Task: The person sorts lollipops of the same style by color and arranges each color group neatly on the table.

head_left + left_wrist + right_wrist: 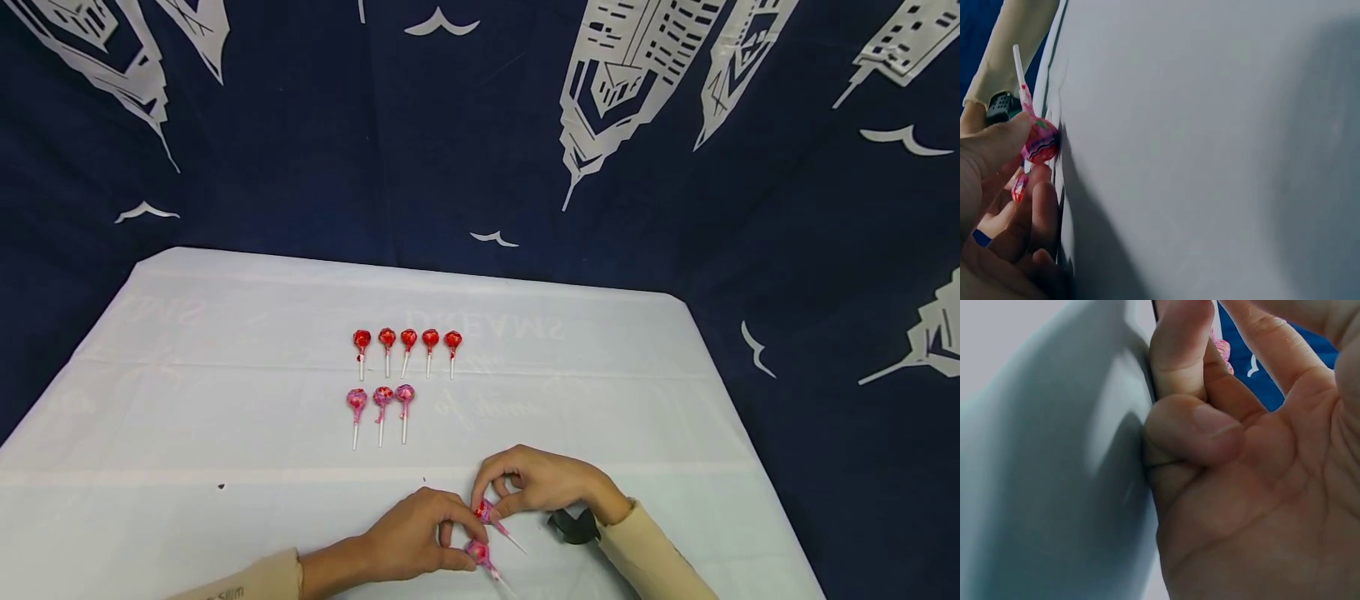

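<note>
My left hand pinches a pink-wrapped lollipop by its head, close over the white table. Thumb and fingertips hold that lollipop in the left wrist view, its stick pointing up. Just beyond it, my right hand pinches a second pink and red lollipop, whose stick angles toward the lower right. Fingers of the right hand fill much of the right wrist view, where only a bit of pink wrapper shows behind them.
Several red lollipops lie in a row, sticks toward me. Below them are three pink lollipops in a second row. A black device sits at my right wrist. Dark blue patterned cloth hangs behind the white table.
</note>
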A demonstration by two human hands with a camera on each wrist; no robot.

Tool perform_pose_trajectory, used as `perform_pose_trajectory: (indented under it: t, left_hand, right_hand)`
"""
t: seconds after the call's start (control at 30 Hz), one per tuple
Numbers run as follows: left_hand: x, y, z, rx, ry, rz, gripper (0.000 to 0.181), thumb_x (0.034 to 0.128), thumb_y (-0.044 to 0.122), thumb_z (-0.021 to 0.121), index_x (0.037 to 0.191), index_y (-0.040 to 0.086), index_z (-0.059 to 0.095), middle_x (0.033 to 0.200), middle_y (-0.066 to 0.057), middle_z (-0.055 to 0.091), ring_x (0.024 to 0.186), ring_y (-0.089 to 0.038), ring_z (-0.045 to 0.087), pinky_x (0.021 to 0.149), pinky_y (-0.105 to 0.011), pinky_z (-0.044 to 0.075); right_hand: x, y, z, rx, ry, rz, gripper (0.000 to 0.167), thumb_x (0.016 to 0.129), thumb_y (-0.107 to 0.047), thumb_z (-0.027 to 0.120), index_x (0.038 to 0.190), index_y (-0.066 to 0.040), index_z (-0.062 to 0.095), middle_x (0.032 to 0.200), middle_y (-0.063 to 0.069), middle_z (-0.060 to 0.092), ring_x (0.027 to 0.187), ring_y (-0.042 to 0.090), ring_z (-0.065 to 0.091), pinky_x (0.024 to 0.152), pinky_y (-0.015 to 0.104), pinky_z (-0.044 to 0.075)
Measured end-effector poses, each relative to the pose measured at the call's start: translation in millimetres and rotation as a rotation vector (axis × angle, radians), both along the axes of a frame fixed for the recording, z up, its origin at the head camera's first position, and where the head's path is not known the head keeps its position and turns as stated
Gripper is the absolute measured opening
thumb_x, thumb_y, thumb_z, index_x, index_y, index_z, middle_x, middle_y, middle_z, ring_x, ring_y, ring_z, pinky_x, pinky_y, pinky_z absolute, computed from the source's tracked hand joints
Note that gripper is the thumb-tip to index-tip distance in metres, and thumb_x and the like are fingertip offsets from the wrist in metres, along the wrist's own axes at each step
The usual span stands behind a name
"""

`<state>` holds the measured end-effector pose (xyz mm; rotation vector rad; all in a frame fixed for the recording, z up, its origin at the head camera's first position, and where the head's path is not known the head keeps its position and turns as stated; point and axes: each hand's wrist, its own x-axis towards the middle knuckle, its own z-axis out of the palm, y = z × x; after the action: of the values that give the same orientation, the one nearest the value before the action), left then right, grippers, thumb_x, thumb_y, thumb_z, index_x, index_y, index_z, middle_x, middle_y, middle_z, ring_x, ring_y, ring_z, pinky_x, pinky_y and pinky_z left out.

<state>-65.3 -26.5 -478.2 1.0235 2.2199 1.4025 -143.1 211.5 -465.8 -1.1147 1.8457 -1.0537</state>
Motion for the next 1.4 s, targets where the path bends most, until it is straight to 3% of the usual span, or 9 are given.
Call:
perform_pose_trajectory:
  t: [0.2, 0.9, 1.1, 1.4]
  left_hand:
    - [1.7, 3.1, 0.9, 0.000, 0.015, 0.017, 0.013, 0.0831, 0.020, 0.082, 0.096, 0.020, 0.079, 0.086, 0.013, 0.072, 0.060, 0.013, 0.049, 0.057, -0.013, 0.043]
    - [-6.1, -6.6, 4.4, 0.093, -0.070, -0.072, 0.013, 0.0860, 0.012, 0.079, 0.099, 0.014, 0.080, 0.063, 0.001, 0.065, 0.056, 0.011, 0.046, 0.045, -0.016, 0.041]
    - [-12.0, -14.3, 7.0, 0.132, -0.118, -0.078, 0.014, 0.0870, 0.015, 0.078, 0.101, 0.012, 0.079, 0.071, -0.001, 0.070, 0.059, 0.009, 0.049, 0.048, -0.015, 0.042]
    - [-23.1, -24.9, 16.0, 0.110, -0.117, -0.044, 0.015, 0.0873, 0.017, 0.078, 0.102, 0.014, 0.079, 0.078, 0.001, 0.072, 0.062, 0.006, 0.049, 0.053, -0.015, 0.043]
  right_hand:
    - [-0.5, 0, 0.6, -0.002, -0.001, 0.002, 0.016, 0.092, -0.019, 0.073, 0.108, -0.017, 0.073, 0.092, 0.001, 0.065, 0.075, -0.003, 0.049, 0.061, 0.013, 0.035]
    - [-0.6, 0, 1.3, -0.006, -0.020, 0.003, 0.016, 0.092, -0.017, 0.073, 0.108, -0.017, 0.073, 0.090, 0.002, 0.064, 0.073, -0.003, 0.048, 0.060, 0.013, 0.034]
    - [-0.4, 0, 1.7, -0.009, -0.019, 0.004, 0.016, 0.092, -0.016, 0.074, 0.108, -0.016, 0.073, 0.089, 0.003, 0.063, 0.073, -0.002, 0.048, 0.060, 0.013, 0.033]
    - [-0.4, 0, 2.0, -0.017, -0.026, 0.007, 0.017, 0.091, -0.015, 0.074, 0.109, -0.015, 0.074, 0.097, 0.003, 0.068, 0.073, -0.002, 0.048, 0.060, 0.013, 0.035]
